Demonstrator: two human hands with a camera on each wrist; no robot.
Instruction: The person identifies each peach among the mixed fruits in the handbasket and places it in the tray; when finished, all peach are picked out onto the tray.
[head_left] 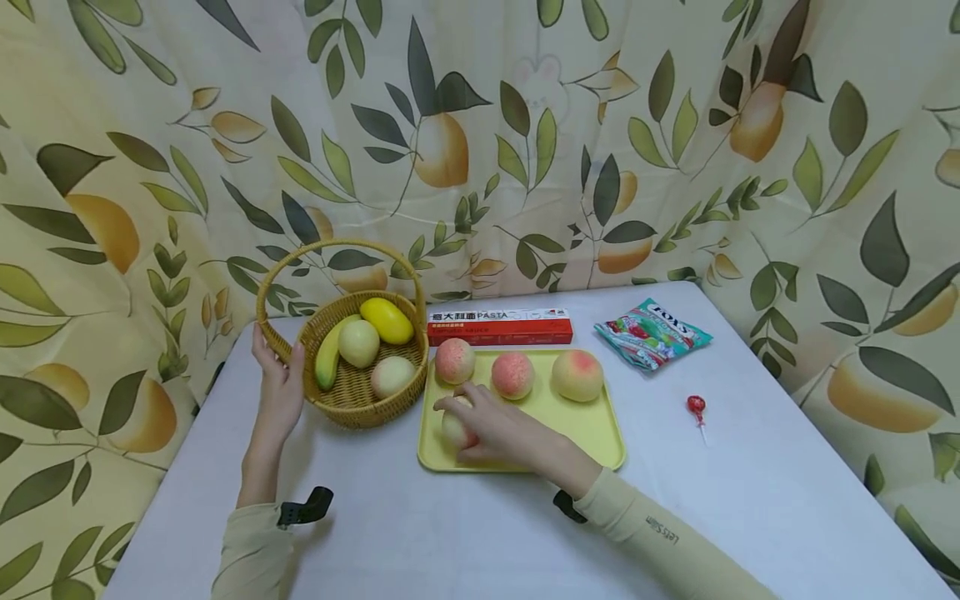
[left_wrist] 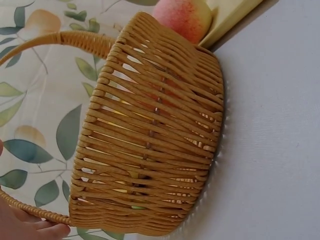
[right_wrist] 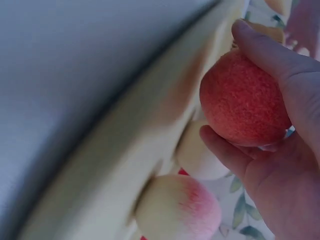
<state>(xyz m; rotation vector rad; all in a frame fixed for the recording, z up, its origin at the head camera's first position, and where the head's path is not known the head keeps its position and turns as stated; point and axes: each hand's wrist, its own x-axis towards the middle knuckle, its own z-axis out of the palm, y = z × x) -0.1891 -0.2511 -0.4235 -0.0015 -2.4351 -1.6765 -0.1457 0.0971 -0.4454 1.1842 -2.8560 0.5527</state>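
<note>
My left hand (head_left: 277,387) grips the handle of a wicker basket (head_left: 360,415) near its left base. The basket stands upright and contains a banana (head_left: 327,360), a yellow mango-like fruit (head_left: 387,321) and two pale round fruits, one a cream ball (head_left: 358,343), the other a pale peach-like one (head_left: 393,377). Over the left front of a yellow tray (head_left: 577,446), my right hand (head_left: 498,425) holds a peach (right_wrist: 245,102) between thumb and fingers. Whether that peach touches the tray cannot be told. Behind it on the tray lie three more peaches (head_left: 513,375) in a row.
A red and white pasta box (head_left: 499,327) lies behind the tray, close to the basket. To the right are a teal candy bag (head_left: 652,333) and a red lollipop (head_left: 697,406) on the white tablecloth (head_left: 420,533). A patterned curtain (head_left: 480,233) hangs behind the table.
</note>
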